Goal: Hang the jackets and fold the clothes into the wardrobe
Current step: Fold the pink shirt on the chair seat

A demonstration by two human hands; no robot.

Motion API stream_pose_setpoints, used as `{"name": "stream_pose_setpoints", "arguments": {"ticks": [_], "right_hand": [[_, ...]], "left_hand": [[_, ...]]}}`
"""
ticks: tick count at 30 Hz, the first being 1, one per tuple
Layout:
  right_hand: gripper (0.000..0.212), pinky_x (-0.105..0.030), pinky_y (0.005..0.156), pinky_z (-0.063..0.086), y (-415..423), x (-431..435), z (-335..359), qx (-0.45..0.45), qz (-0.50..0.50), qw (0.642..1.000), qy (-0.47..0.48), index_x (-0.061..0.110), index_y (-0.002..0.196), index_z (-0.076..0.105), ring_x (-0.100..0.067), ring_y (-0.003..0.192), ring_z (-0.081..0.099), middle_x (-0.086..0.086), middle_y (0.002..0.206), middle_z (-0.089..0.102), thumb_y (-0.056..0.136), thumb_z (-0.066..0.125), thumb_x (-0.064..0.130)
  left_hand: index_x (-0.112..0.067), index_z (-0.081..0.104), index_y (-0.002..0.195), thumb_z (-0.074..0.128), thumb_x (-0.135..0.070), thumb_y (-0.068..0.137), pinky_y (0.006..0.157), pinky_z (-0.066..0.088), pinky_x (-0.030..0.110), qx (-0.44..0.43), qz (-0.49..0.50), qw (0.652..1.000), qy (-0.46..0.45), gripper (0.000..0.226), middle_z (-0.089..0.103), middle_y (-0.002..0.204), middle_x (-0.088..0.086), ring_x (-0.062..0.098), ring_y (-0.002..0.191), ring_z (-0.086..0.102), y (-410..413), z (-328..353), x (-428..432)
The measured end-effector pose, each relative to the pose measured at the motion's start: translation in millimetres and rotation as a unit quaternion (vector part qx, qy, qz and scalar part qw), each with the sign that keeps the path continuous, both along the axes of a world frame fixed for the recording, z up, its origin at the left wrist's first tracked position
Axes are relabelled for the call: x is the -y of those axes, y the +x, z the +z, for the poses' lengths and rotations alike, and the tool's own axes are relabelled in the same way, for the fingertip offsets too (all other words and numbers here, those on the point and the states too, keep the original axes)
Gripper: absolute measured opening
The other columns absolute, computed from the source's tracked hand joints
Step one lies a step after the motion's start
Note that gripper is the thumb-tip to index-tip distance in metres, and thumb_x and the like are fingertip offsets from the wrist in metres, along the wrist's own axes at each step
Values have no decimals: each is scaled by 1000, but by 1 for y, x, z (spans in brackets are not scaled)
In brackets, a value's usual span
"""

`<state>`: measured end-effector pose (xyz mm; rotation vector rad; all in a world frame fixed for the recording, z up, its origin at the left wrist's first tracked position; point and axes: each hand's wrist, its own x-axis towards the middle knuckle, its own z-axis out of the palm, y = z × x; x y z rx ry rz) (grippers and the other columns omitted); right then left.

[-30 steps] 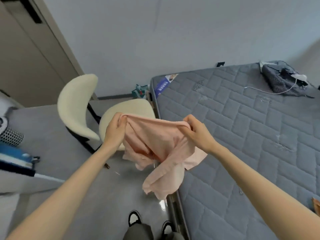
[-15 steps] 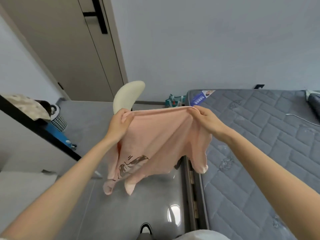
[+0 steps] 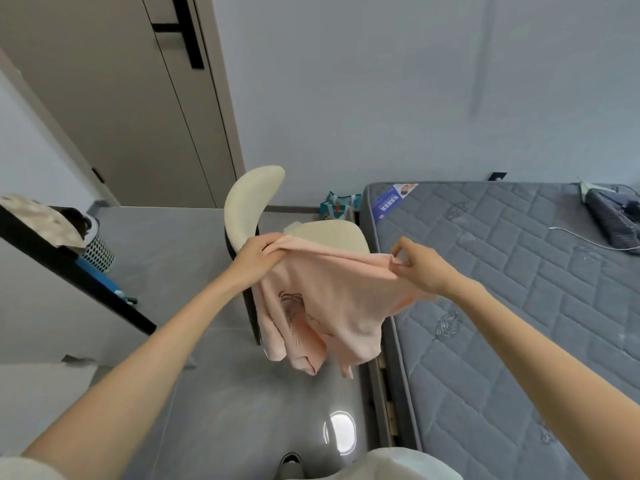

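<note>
Head view, limp pink shirt point(image 3: 332, 299), quilted mattress point(image 3: 519, 306)

Bearing dark bundle point(image 3: 613, 220) and white cable point(image 3: 581, 239) at mattress point(image 3: 502, 306)'s far-right corner; carrying cream chair point(image 3: 249, 202) on floor point(image 3: 194, 271) left of mattress.

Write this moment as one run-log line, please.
item: pink shirt held up | left hand: grips top edge | right hand: pinches top edge | place: near chair and mattress | fold: not begun

Soft matt pink cloth shirt point(image 3: 332, 306), quilted grey fabric mattress point(image 3: 519, 289), glossy grey floor point(image 3: 214, 393).
</note>
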<state>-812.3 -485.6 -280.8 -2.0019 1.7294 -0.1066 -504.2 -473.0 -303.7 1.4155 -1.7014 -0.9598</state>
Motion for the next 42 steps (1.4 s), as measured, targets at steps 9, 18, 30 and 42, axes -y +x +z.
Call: {"name": "stream_pose_setpoints", "arguments": {"ticks": [9,18,30,42], "right_hand": [[29,-32,97,40,55,-33,-10,158,80,983,48,11,112,63,-16,105,54,0,113,63,88,68,28],[11,-23,63,31,83,-32,31,275,40,957,-89,8,82,44,-8,71,39,-1,76,47,93,46,7],[13,-28,64,31,42,-35,48,239,-41,959,-145,6,81,43,-13,73,40,-1,75,46,94,41,4],[21,-33,55,41,-69,-59,-12,-119,-186,975,9,13,67,56,-29,74,57,-4,66,57,85,60,22]], "left_hand": [[-27,72,97,55,-7,88,83,49,22,-21,-199,980,12,28,72,98,-8,4,95,64,-46,30,-5],[-22,59,106,79,-37,74,77,46,28,89,-86,992,7,40,64,97,0,13,87,58,-3,-18,-14],[-12,36,93,47,-27,98,59,34,33,171,-51,969,168,20,50,78,1,24,79,50,-11,-93,-17],[-15,45,88,62,-36,90,62,35,35,245,-101,964,26,27,56,73,2,24,72,51,11,-45,27]]}}
